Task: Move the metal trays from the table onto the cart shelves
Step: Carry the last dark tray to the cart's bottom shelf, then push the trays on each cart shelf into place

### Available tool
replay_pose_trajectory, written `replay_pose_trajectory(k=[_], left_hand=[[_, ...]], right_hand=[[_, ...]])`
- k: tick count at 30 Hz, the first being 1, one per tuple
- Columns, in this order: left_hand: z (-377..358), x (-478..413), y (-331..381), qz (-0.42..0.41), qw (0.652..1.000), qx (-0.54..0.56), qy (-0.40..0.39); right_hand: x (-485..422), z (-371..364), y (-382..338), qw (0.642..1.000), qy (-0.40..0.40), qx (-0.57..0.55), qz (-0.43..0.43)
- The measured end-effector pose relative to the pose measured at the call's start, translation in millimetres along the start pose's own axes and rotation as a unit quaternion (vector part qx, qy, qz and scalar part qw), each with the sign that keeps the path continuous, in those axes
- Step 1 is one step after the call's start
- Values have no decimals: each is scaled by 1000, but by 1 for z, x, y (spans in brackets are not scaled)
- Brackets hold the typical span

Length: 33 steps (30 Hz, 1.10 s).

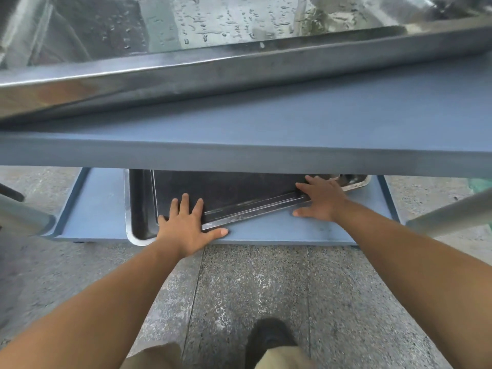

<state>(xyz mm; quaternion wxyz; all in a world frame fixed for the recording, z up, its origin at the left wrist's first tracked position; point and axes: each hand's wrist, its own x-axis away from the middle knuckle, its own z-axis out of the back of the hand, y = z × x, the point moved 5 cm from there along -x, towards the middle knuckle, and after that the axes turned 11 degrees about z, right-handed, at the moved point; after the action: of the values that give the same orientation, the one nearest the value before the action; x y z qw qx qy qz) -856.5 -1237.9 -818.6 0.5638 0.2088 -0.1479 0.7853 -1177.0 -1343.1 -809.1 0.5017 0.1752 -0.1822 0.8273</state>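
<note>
From the head view, both palms lie flat with fingers spread, gripping nothing: the left hand point(186, 225) presses the near corner and the right hand point(320, 199) the near rim of a skewed upper tray point(226, 193), probably to square it over the lower tray point(139, 209) on the cart's bottom shelf point(306, 230). The trays are dull, dark metal with rounded corners and rolled rims, the shelves smooth blue-grey, and a wet shiny tray point(213, 57) rests on the top shelf point(292, 121) above the speckled floor point(253, 286)

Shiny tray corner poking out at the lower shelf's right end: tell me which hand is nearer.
Right. The right hand lies just beside the shiny tray corner, fingers almost reaching it. The left hand presses the skewed tray near its opposite end.
</note>
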Motion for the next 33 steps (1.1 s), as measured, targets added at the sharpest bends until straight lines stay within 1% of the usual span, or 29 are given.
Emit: replay_pose_trajectory(k=[2, 4, 5, 6, 7, 9, 12, 14, 16, 19, 21, 25, 27, 29, 31, 33], left_hand=[[2, 1, 0, -9, 1000, 30, -1], [20, 8, -8, -21, 988, 146, -37], [29, 19, -13, -27, 981, 187, -51], [39, 33, -18, -34, 979, 194, -55], [50, 49, -22, -37, 983, 170, -57], [70, 84, -25, -34, 990, 122, -63], [105, 134, -24, -16, 985, 142, -97], [138, 170, -21, -22, 982, 152, -109], [174, 209, -18, -35, 980, 160, -112], [233, 268, -17, -47, 981, 152, -114], [274, 305, -20, -55, 984, 138, -102], [357, 374, -31, -94, 990, 78, -73], [399, 406, -33, -132, 990, 24, -47], [439, 434, -33, -161, 987, -4, -18], [478, 461, -33, -179, 984, -17, 13], [510, 482, -35, -182, 983, -7, 34]], right_hand=[[8, -3, -9, 999, 30, -2, -13], [25, 3, -24, 993, 92, -68, -13], [39, 6, -35, 988, 110, -105, -8], [54, 11, -47, 984, 118, -131, -3], [71, 15, -58, 983, 106, -148, 1], [105, 28, -80, 982, 38, -185, 6], [153, 60, -110, 971, -43, -236, -4], [188, 92, -129, 967, -77, -242, -4], [224, 128, -146, 966, -92, -243, -4], [278, 194, -167, 966, -87, -244, -20], [312, 240, -181, 971, -86, -222, -29], [384, 328, -208, 977, -72, -198, -40], [419, 366, -219, 975, -42, -215, -40], [450, 401, -230, 975, -12, -221, -35], [480, 428, -241, 976, -2, -218, -29], [504, 452, -249, 978, 8, -210, -19]])
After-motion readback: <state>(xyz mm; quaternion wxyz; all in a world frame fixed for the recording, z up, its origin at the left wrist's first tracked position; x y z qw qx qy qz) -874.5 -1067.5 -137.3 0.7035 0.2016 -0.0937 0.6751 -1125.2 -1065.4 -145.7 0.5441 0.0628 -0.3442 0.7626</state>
